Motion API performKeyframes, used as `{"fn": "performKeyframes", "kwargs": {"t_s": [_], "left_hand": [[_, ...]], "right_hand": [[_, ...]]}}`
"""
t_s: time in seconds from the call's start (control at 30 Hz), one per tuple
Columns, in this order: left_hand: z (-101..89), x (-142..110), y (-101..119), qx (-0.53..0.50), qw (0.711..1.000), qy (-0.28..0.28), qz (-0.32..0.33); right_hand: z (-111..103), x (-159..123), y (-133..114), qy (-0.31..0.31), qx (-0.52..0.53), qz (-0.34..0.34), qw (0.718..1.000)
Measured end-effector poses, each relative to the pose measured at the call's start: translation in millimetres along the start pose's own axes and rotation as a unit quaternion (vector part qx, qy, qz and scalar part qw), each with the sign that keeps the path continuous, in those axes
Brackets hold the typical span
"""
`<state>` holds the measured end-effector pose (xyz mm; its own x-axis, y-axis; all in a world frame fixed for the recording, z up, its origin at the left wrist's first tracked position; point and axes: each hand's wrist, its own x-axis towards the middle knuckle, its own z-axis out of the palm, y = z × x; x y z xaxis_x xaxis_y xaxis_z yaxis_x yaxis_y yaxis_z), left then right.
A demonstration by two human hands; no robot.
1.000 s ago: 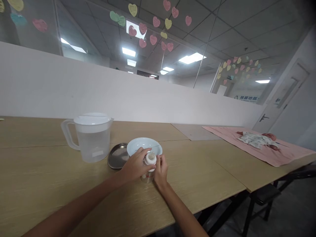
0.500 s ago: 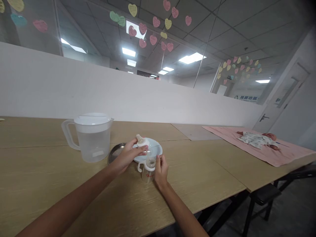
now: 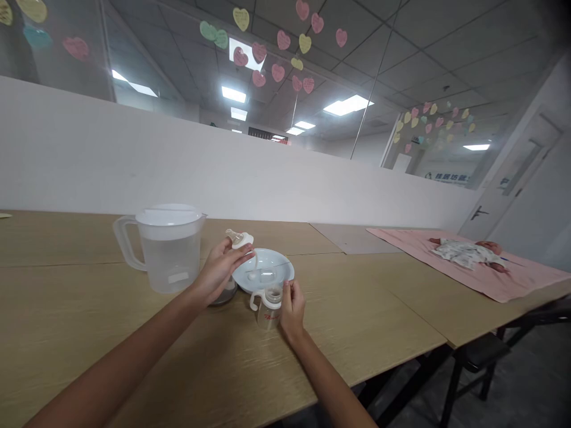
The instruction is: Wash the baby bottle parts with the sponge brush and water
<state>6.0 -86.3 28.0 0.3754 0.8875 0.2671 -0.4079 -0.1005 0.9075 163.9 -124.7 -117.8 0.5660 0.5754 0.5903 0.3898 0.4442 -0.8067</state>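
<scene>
Between the fingers of my left hand (image 3: 222,268) is a baby bottle nipple cap (image 3: 241,239), its clear teat pointing up and left. A thin straw with a weighted end hangs from it over a white bowl (image 3: 241,276). My right hand (image 3: 292,309) grips the side of a clear baby bottle (image 3: 268,314), which stands upright and uncapped on the table. A white curved handle juts from the bottle's left side. In the bowl lies a clear dome-shaped cover (image 3: 268,274). Behind my left hand, a metal dish (image 3: 225,295) is mostly hidden.
A translucent lidded pitcher (image 3: 172,252) stands on the wooden table (image 3: 357,303) to the left. At the far right a baby doll (image 3: 466,253) lies on a pink cloth (image 3: 495,288). A black stool (image 3: 484,351) is below the table's right edge.
My left hand has moved up and left with the nipple cap, away from the bottle's mouth, tilting it. The straw now hangs over the bowl. My right hand keeps the bottle in place.
</scene>
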Motion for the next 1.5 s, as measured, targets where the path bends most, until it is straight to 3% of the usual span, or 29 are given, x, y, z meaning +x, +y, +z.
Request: {"fn": "performKeyframes", "kwargs": {"t_s": [0.6,0.8,0.97,1.1,1.27,1.5], "left_hand": [[-19.5,14,-57,0.141,0.99,0.026,-0.012],[-25.3,16,-69,0.191,0.981,-0.019,-0.032],[-27.2,18,-69,0.269,0.958,-0.097,-0.028],[-23.9,18,-67,0.258,0.957,-0.125,-0.034],[-18.6,15,-66,0.194,0.973,-0.124,-0.025],[-10.5,8,-50,0.199,0.973,-0.115,0.012]], "right_hand": [[-2,-1,0,0.001,-0.011,-0.009,1.0],[-2,0,1,-0.001,-0.001,0.004,1.0],[-2,-1,2,0.002,0.005,0.005,1.0],[-2,-1,1,0.001,0.009,0.001,1.0],[-3,-1,0,-0.006,0.013,0.005,1.0],[-2,0,1,-0.004,0.01,0.005,1.0]]}}
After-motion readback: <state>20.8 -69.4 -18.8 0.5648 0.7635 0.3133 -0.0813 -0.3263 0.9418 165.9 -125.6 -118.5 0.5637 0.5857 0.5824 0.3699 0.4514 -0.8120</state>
